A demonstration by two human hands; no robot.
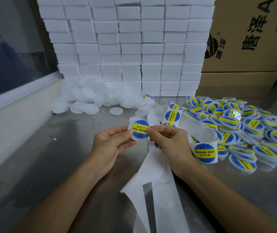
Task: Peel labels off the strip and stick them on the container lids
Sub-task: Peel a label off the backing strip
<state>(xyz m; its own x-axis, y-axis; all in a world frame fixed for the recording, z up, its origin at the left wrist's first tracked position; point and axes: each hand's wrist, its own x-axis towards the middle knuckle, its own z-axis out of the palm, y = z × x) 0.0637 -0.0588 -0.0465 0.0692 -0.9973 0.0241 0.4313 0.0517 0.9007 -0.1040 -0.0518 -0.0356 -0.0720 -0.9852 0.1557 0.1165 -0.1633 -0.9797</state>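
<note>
My left hand (111, 143) holds a white round lid (135, 137) by its left edge, above the metal table. A blue and yellow "SOLDERING PASTE" label (139, 129) lies on that lid. My right hand (166, 140) pinches the label's right edge with thumb and forefinger. The label strip (203, 153) loops to the right of my right hand, with several labels on it. Its bare white backing (159, 182) trails down toward me between my forearms.
A heap of plain white lids (90, 98) lies at the back left. Labelled lids (245, 128) are piled on the right. Stacked white boxes (131, 47) form a wall behind, beside brown cartons (248, 39). The steel table (42, 165) runs along a window ledge on the left.
</note>
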